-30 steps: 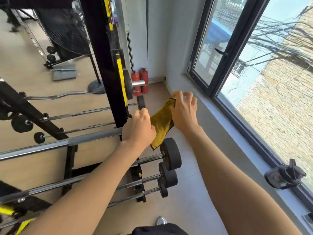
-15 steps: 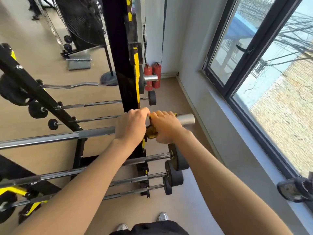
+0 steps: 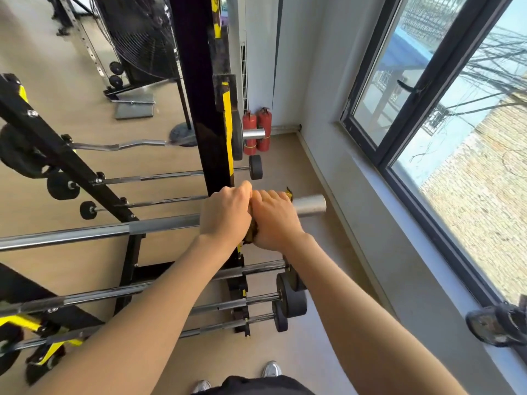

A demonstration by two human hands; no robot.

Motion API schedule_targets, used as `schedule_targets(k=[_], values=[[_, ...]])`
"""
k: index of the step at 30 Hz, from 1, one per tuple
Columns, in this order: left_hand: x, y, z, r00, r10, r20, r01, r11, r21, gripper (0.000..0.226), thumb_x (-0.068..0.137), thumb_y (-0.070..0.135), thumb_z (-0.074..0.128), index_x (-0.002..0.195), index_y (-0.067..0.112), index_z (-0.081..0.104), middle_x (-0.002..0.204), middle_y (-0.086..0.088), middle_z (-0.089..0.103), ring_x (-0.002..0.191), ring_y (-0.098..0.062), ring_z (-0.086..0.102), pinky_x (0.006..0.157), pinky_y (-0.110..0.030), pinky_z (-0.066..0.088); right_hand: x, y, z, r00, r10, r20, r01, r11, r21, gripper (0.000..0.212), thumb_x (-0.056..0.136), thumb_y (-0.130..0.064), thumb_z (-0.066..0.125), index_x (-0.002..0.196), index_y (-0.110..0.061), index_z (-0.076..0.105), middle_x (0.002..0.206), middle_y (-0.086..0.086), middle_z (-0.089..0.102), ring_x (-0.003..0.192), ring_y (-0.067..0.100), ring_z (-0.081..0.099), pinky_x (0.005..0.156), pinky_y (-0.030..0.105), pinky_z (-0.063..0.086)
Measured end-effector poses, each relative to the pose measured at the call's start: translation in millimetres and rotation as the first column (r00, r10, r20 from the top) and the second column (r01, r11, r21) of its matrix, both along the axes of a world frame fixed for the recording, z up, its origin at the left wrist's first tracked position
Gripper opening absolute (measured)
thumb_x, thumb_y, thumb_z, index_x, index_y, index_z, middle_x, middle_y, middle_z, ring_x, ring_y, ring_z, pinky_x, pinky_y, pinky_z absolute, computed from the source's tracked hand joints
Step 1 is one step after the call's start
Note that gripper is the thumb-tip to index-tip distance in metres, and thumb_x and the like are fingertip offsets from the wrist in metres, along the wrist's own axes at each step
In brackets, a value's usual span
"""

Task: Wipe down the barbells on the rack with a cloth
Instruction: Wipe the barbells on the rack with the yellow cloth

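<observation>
Tan floor spreads under the rack, red extinguishers in the corner.

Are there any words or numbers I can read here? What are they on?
No text here can be read.
Fire extinguishers: any labels are too small and blurred to read.
Yellow strip on the rack post: no readable marks.

One cam, on my head, wide-angle, facing fwd & down. My forearms run in from the near edge to the barbell mid-frame, close up. Rack upright stands far centre, window at right, my shoes at the near edge.
</observation>
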State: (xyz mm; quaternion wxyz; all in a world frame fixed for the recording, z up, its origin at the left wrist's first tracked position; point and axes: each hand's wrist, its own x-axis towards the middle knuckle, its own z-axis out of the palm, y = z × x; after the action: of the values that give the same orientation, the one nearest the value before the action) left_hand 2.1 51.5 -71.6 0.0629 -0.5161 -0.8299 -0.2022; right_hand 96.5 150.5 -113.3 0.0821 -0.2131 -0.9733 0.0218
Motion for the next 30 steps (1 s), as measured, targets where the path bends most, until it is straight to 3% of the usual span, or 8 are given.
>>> schedule_targets(k=[3, 5, 8, 10, 17, 23, 25, 30], values=[[-4.1, -2.1, -1.4, 1.0, -0.009, 0.002, 0.009, 1.0, 0.004, 0.012, 0.099, 0.006, 0.064, 0.108, 0.012, 0.067, 0.087, -0.009, 0.074, 0.07, -0.026, 0.07, 0.058, -0.035, 0.059, 31.1, 41.9, 4.5, 0.993, 0.107, 0.048, -0.102, 0.99, -0.1, 0.046, 0.089, -0.048, 0.066, 0.128, -0.029, 0.053, 0.112, -0.009, 0.066, 0.103, 0.013, 0.061, 0.098, 0.035, 0.048], [-6.3, -2.2, -2.3, 1.0, -0.014, 0.008, 0.014, 1.0, 0.003, 0.017, 0.096, 0.0, 0.063, 0.108, 0.012, 0.067, 0.087, -0.008, 0.074, 0.069, -0.026, 0.069, 0.058, -0.037, 0.059, 57.5, 71.6, 9.7, 0.997, -0.048, 0.068, 0.058, 0.988, -0.142, 0.028, 0.102, -0.053, 0.048, 0.107, -0.029, 0.062, 0.095, -0.01, 0.068, 0.089, 0.013, 0.065, 0.09, 0.037, 0.055], [-4.5, 0.0, -4.7, 1.0, 0.005, 0.022, -0.005, 1.0, 0.013, 0.018, 0.094, -0.004, 0.065, 0.104, 0.011, 0.067, 0.081, -0.008, 0.072, 0.065, -0.026, 0.068, 0.055, -0.039, 0.06, 74.5, 85.7, 10.0, 0.909, -0.417, 0.019, 0.414, 0.892, -0.181, 0.049, 0.104, -0.052, 0.031, 0.071, -0.021, 0.051, 0.066, -0.002, 0.055, 0.069, 0.027, 0.062, 0.068, 0.035, 0.05], [-3.4, 2.9, -6.8, 0.999, 0.026, 0.035, -0.027, 0.999, 0.019, 0.019, 0.09, -0.003, 0.069, 0.101, 0.012, 0.066, 0.078, -0.007, 0.071, 0.064, -0.027, 0.067, 0.053, -0.04, 0.06, 62.1, 64.1, 6.6, 0.893, -0.442, -0.091, 0.436, 0.897, -0.08, 0.042, 0.097, -0.049, 0.03, 0.069, -0.022, 0.046, 0.066, -0.002, 0.052, 0.072, 0.029, 0.06, 0.074, 0.036, 0.042], [3.3, 8.2, -6.2, 0.999, 0.044, -0.006, -0.043, 0.995, 0.093, 0.003, 0.096, 0.011, 0.068, 0.095, 0.013, 0.069, 0.076, -0.006, 0.072, 0.064, -0.026, 0.069, 0.051, -0.037, 0.059, 34.3, 0.6, -17.9, 0.975, 0.116, -0.187, -0.111, 0.993, 0.033, 0.064, 0.1, -0.064, 0.039, 0.143, -0.019, 0.052, 0.137, 0.005, 0.061, 0.128, 0.025, 0.051, 0.113, 0.043, 0.034], [5.9, 9.6, -9.3, 0.997, 0.072, 0.028, -0.075, 0.991, 0.111, 0.014, 0.098, 0.007, 0.058, 0.094, 0.011, 0.071, 0.069, -0.004, 0.068, 0.056, -0.021, 0.063, 0.048, -0.032, 0.055, 54.9, 70.5, -4.4, 0.926, -0.338, -0.169, 0.343, 0.939, 0.001, 0.045, 0.101, -0.05, 0.038, 0.074, -0.021, 0.06, 0.072, -0.003, 0.065, 0.065, 0.022, 0.063, 0.061, 0.03, 0.045], [7.2, 12.1, -10.9, 0.995, 0.095, 0.03, -0.098, 0.986, 0.136, 0.025, 0.1, 0.016, 0.047, 0.087, 0.012, 0.068, 0.064, -0.001, 0.062, 0.051, -0.017, 0.057, 0.044, -0.029, 0.05, 40.4, 60.0, 0.5, 0.848, -0.506, -0.156, 0.501, 0.862, -0.077, 0.049, 0.098, -0.05, 0.039, 0.062, -0.02, 0.051, 0.06, -0.002, 0.056, 0.06, 0.025, 0.06, 0.06, 0.034, 0.047], [14.2, 18.0, -12.2, 0.988, 0.147, 0.036, -0.151, 0.972, 0.182, 0.029, 0.1, 0.022, 0.044, 0.082, 0.014, 0.065, 0.061, 0.003, 0.053, 0.047, -0.008, 0.043, 0.046, -0.017, 0.026, 26.6, 14.4, -24.8, 0.973, 0.047, -0.227, -0.009, 0.986, 0.165, 0.046, 0.106, -0.056, 0.032, 0.114, -0.022, 0.061, 0.096, -0.001, 0.062, 0.084, 0.023, 0.054, 0.084, 0.04, 0.039]])
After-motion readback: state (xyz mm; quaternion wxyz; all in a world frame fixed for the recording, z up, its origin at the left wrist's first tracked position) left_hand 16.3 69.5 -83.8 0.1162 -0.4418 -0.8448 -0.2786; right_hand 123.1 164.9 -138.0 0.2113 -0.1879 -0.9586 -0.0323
